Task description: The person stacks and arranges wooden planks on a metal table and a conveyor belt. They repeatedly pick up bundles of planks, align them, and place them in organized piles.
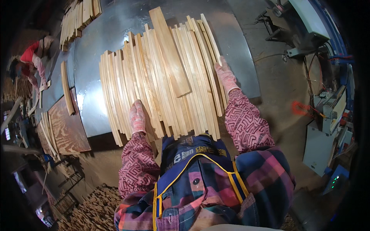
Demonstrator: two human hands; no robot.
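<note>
A wide row of pale wooden strips (154, 82) lies side by side on a grey metal tabletop (111, 34), their near ends uneven. Across the top of the row, slightly slanted, rests a broader wooden board (169, 54). Both my hands wear pinkish knitted gloves. My left hand (137, 117) presses against strips near the row's front, left of the middle, its fingers close together and partly hidden. At the row's right edge, my right hand (226, 77) grips the outermost strip, with its fingers partly out of sight along the outer side.
More strips (79, 19) lie at the far left, and a single strip (66, 88) lies apart. A plywood panel (65, 127) adjoins the table. Another person in red (32, 57) handles wood on the left. Machinery with an orange coiled hose (300, 108) stands right; wood pieces (96, 208) are heaped lower left.
</note>
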